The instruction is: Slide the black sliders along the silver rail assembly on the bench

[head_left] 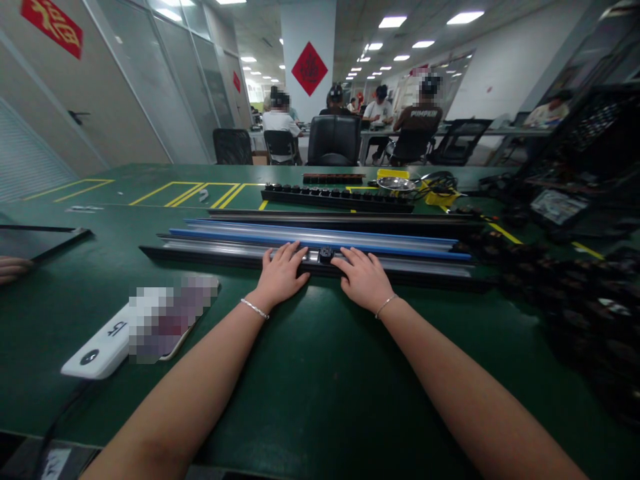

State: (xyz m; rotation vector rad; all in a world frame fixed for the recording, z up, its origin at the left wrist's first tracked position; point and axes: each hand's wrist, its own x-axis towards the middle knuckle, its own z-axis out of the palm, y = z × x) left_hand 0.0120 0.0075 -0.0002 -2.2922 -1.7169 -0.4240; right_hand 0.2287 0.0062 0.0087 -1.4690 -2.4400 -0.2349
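Observation:
Both hands rest on a long black rail with a silver channel (220,255) that lies crosswise on the green table. My left hand (284,273) spreads its fingers over the rail, left of a small black part (327,255) seated in the channel. On the other side my right hand (365,275) lies with fingers apart, its fingertips close to that part; whether they touch it I cannot tell. Just behind run blue-edged rails (320,235) with silver channels, and past them a long black bar (330,218).
A black strip with several knobs (340,199) lies farther back, near a metal bowl (395,183). Many dark parts (565,300) are heaped at right. At left are a white power bank (103,343), a phone (193,307) and another person's hand (14,269).

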